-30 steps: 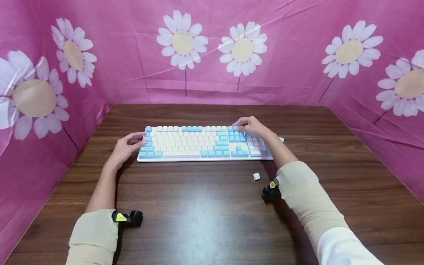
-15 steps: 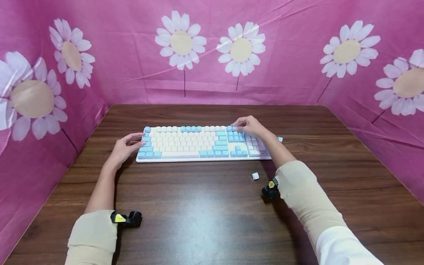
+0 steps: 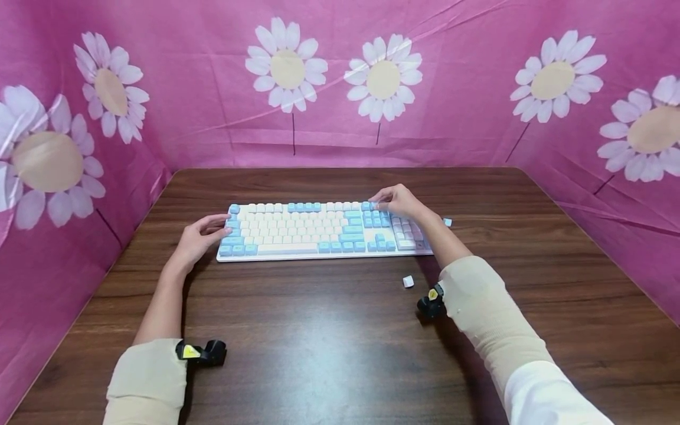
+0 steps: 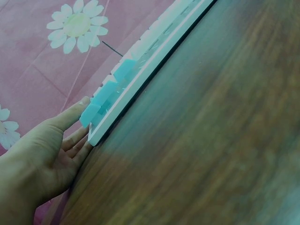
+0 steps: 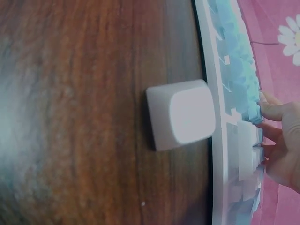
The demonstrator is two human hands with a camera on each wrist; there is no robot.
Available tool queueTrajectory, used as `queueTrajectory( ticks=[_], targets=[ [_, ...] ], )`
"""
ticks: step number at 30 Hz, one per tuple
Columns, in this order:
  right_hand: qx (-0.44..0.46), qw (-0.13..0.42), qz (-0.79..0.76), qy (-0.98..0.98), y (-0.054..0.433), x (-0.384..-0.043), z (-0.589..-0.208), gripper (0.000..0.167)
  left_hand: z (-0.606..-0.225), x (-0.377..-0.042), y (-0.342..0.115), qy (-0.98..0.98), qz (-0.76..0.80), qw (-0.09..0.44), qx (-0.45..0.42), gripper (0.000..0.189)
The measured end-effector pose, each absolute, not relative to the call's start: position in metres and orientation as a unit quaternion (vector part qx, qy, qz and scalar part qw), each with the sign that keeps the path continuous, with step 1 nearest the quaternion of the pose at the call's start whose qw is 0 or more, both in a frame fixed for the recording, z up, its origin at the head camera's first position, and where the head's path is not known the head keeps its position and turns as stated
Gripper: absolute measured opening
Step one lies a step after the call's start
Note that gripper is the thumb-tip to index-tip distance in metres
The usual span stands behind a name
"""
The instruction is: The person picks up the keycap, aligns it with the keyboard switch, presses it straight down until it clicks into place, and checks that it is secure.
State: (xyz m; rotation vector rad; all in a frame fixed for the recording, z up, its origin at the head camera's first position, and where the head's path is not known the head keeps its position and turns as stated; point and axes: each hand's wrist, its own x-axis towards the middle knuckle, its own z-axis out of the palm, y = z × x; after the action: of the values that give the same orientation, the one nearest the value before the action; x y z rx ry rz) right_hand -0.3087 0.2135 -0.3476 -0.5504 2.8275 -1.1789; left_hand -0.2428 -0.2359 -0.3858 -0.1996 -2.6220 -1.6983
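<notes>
A blue-and-white keyboard lies across the middle of the wooden table. At its left end my left hand grips the edge, with the thumb up by the blue keys and the other fingers lower along the side. My right hand reaches over the number pad to the back row, where its bent thumb and fingers pinch at a blue keycap; the fingertips are partly hidden. A loose white keycap sits on the table in front of the keyboard, large in the right wrist view.
Beyond the right forearm, a loose blue keycap lies beside the keyboard's right end. The brown table is backed by a pink cloth with daisies. Black wrist cameras are strapped to both sleeves.
The head view has drifted slightly, so everything appears a little further left. Both hands keep their places on the keyboard.
</notes>
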Motion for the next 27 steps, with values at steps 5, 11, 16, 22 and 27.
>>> queueTrajectory(
  ticks=[5,11,16,22,27],
  targets=[
    [-0.182,0.019,-0.344,0.921,0.2115,-0.3107,-0.3465,0.015,-0.386,-0.2429,-0.2371,-0.836,-0.545,0.004,-0.065,0.054],
    [-0.184,0.033,-0.344,0.92,0.2129,-0.3122,-0.3439,0.017,-0.3865,-0.2448,-0.2367,-0.838,-0.542,0.004,-0.068,0.054],
    [-0.161,0.039,-0.359,0.918,0.2141,-0.3128,-0.3467,0.019,-0.3865,-0.245,-0.237,-0.838,-0.54,0.009,-0.071,0.054],
    [-0.171,0.038,-0.368,0.913,0.2134,-0.3119,-0.3472,0.019,-0.3862,-0.243,-0.2381,-0.84,-0.539,0.008,-0.066,0.054],
    [-0.169,0.045,-0.365,0.914,0.2176,-0.3102,-0.3482,0.019,-0.3854,-0.2432,-0.2373,-0.839,-0.54,0.01,-0.071,0.053]
  ],
)
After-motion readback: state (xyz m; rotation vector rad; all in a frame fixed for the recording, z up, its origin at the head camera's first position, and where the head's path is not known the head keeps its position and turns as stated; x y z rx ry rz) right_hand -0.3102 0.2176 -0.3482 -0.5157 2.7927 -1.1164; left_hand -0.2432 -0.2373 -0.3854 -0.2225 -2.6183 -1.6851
